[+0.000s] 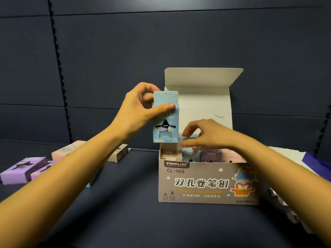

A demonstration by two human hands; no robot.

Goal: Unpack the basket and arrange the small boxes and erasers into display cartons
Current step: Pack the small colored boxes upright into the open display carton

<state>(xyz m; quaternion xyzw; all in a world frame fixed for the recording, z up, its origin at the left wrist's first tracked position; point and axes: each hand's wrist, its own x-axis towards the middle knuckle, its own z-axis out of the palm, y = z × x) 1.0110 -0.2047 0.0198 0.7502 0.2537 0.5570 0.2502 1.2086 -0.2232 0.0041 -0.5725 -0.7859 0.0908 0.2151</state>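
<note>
Far left of the display carton (206, 183), two purple small boxes (19, 170) lie on the dark shelf (125, 203), with a pink box (68, 148) and a beige box (120, 153) behind them. Closer in, the left hand (138, 108) holds a light blue small box (165, 120) upright in the air over the carton's left edge, thumb and fingers clamped on it. More small boxes (209, 155) stand in the carton. The right hand (206, 135) curls over them; it is too blurry to tell if it grips one.
</note>
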